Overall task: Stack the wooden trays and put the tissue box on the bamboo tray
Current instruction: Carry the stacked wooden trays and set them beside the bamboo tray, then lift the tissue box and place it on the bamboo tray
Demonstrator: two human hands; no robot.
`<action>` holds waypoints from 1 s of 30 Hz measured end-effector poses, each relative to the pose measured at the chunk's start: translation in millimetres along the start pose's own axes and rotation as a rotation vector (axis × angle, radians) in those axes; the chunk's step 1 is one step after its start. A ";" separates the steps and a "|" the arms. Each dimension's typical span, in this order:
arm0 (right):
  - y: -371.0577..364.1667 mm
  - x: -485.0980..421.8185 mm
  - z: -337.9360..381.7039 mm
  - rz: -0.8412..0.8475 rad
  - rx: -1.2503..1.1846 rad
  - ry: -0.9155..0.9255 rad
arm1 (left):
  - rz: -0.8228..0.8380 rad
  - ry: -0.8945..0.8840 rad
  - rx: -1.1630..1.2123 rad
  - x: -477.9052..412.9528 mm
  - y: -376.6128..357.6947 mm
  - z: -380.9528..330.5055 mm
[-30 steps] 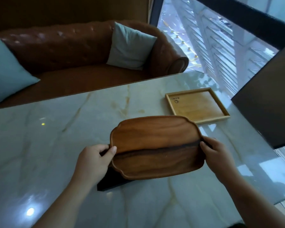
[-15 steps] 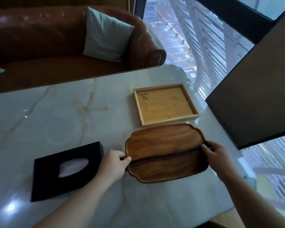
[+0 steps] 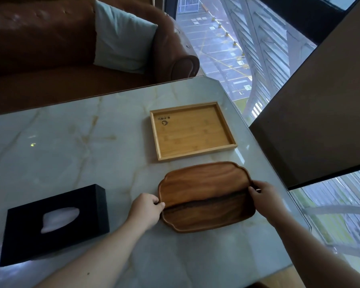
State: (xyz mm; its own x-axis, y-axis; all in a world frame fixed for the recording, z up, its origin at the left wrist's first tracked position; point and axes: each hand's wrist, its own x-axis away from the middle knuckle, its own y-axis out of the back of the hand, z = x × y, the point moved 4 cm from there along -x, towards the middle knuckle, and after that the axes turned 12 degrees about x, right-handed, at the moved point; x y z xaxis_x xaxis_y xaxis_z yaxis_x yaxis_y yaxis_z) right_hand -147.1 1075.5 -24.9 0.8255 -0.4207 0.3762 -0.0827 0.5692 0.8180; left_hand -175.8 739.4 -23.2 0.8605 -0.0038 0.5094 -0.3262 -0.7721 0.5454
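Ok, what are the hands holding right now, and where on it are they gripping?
Both hold the dark wooden tray: left hand at its left rim, right hand at its right rim.

This looks like a lounge or sitting area high up in a tall building — not a workshop or kitchen. A brown tufted leather sofa point(image 3: 50, 38) with a rolled arm stands just behind the worktop point(image 3: 71, 146), and 1 pale blue-grey cushion point(image 3: 121, 36) leans in its corner. The worktop is polished pale marble with tan veins, glossy enough to reflect ceiling lights. To the right, a floor-deep window point(image 3: 247, 48) looks steeply down on a paved yard with painted lines and bollards far below — the louvred face of a neighbouring building rises beside it. A black tissue box point(image 3: 56, 223) suits a living space.
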 end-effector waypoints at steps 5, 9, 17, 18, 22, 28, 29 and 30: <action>-3.7 0.5 -1.1 0.011 0.046 -0.017 | 0.051 0.069 0.017 -2.8 -3.6 -0.9; -4.0 0.3 -0.5 0.034 0.080 -0.025 | 0.064 0.080 -0.013 -3.9 -7.0 0.2; -0.6 -0.6 5.1 0.167 0.258 -0.043 | 0.149 0.023 0.033 4.2 -2.3 -3.4; 3.0 2.4 12.1 0.175 0.303 -0.030 | 0.147 -0.001 0.014 7.9 1.9 -7.8; 14.3 16.4 50.8 0.134 0.360 0.056 | 0.093 -0.122 -0.108 18.6 30.3 -14.0; -11.9 55.7 133.6 0.138 0.415 0.405 | -0.092 -0.329 -0.282 43.0 106.2 1.5; -20.6 63.8 149.1 0.160 0.429 0.478 | -0.124 -0.357 -0.328 48.0 120.9 9.0; -29.4 72.2 165.2 0.186 0.449 0.543 | -0.150 -0.368 -0.367 52.5 135.6 17.4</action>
State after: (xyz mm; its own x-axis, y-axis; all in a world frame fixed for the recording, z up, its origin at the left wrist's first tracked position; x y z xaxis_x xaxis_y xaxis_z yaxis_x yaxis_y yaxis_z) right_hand -177.3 911.8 50.1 0.9265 0.1314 0.3527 -0.3734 0.2036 0.9051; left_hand -168.1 623.5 65.9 0.9669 -0.1841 0.1768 -0.2477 -0.5087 0.8246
